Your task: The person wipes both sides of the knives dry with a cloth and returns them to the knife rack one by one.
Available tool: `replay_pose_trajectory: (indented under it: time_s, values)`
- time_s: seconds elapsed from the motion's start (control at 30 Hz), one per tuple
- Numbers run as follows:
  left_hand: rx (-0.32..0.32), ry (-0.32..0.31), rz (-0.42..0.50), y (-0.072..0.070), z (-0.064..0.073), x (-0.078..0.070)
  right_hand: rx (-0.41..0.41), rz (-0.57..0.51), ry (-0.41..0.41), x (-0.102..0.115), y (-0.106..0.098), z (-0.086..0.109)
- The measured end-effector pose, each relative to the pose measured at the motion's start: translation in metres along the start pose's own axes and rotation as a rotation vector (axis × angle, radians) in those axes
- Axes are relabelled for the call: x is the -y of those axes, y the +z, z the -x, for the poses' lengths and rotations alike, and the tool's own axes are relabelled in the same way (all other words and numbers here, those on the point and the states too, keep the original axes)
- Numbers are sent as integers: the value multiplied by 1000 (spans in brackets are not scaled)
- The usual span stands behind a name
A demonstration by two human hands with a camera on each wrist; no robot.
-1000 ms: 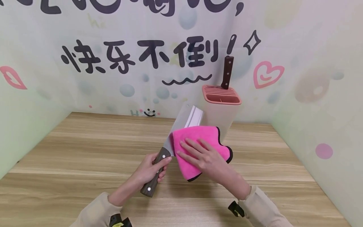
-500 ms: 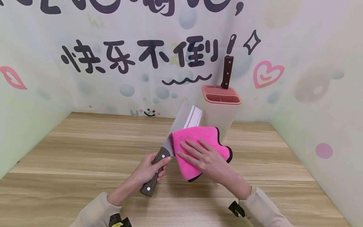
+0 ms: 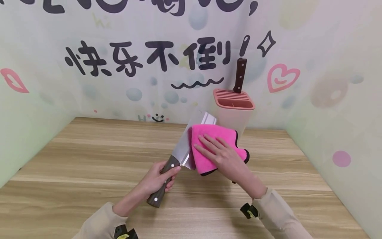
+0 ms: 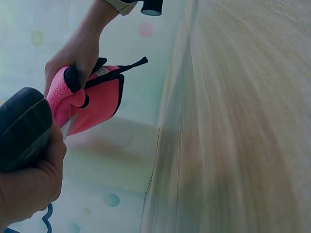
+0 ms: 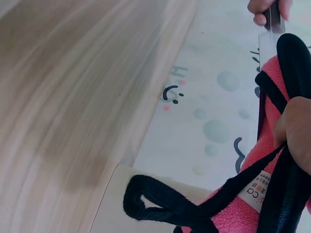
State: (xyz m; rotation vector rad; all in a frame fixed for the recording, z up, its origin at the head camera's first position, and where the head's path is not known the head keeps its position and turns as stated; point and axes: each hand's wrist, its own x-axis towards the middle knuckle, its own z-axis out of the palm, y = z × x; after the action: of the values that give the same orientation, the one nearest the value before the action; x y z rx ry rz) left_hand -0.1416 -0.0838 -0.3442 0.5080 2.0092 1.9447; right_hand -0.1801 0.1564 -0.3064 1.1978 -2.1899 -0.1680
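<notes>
The cleaver [image 3: 185,142] looks heavy and slick-bladed, best held by its handle [image 3: 158,196], where left fingers [image 3: 170,182] curl; right fingers [image 3: 206,152] pinch soft cloth [image 3: 203,163].

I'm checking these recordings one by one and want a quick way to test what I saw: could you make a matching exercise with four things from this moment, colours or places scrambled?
Things:
1. Cleaver
2. Cloth
3. Knife holder
4. Second knife

Colours or places:
A. Pale-sided, with reddish-pink on top
B. Gripped in the left hand
C. Set in the slotted top, handle upward
D. Pink with black edging, held in the right hand

Right pairs: 1-B, 2-D, 3-A, 4-C
</notes>
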Motion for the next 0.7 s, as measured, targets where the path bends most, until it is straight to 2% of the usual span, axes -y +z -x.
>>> replay_pose_trajectory:
  time_s: [0.4,0.7]
  values:
    - [26,8,-44,1,-1,3,-22,-47,124,-18,2,1]
    - [41,13,-24,3,-1,4,-59,-95,218,-28,4,4]
